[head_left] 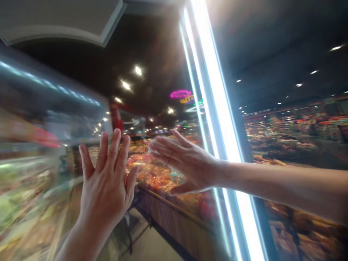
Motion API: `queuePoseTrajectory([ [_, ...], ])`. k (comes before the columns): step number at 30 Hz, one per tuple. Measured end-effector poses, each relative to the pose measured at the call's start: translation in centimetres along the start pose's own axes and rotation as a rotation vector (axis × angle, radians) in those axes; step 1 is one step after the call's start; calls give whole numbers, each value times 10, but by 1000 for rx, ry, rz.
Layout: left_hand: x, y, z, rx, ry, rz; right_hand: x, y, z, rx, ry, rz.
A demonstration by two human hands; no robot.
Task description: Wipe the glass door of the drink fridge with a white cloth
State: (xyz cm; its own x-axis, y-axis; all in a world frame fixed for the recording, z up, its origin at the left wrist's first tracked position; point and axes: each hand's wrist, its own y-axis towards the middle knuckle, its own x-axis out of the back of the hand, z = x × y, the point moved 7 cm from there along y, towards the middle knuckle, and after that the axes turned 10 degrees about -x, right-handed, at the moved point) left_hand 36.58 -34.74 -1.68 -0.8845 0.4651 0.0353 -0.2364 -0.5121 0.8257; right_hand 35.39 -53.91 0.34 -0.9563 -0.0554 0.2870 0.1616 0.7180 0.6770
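My left hand (107, 181) is raised at the left of centre, its back toward the camera and its fingers spread, with nothing in it. From the right edge my right hand (185, 159) reaches across in front of a bright lit pillar (223, 101). Its fingers stretch to the left, slightly blurred, the thumb apart below, and it holds nothing. A gap lies between the two hands. Behind them is a long display bin (174, 214) with wooden sides, heaped with small reddish and orange goods (154, 177) too blurred to name.
A blurred display case (27, 203) with green and yellowish goods runs along the left. Pale floor (146, 239) shows below. Neon signs (181, 94) hang farther back, and more shelves (312, 123) stand at the right.
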Motion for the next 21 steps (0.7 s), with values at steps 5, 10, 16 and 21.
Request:
queuePoseTrajectory([
  [5,0,2,0,26,17,18,6,6,-25,-168,-37,-44],
  [10,9,2,12,24,41,19,-6,26,11,41,15,18],
  [16,28,-8,42,37,81,21,0,88,9,-163,-67,-64],
  [21,44,-27,72,38,115,52,-14,120,49,108,-51,2],
])
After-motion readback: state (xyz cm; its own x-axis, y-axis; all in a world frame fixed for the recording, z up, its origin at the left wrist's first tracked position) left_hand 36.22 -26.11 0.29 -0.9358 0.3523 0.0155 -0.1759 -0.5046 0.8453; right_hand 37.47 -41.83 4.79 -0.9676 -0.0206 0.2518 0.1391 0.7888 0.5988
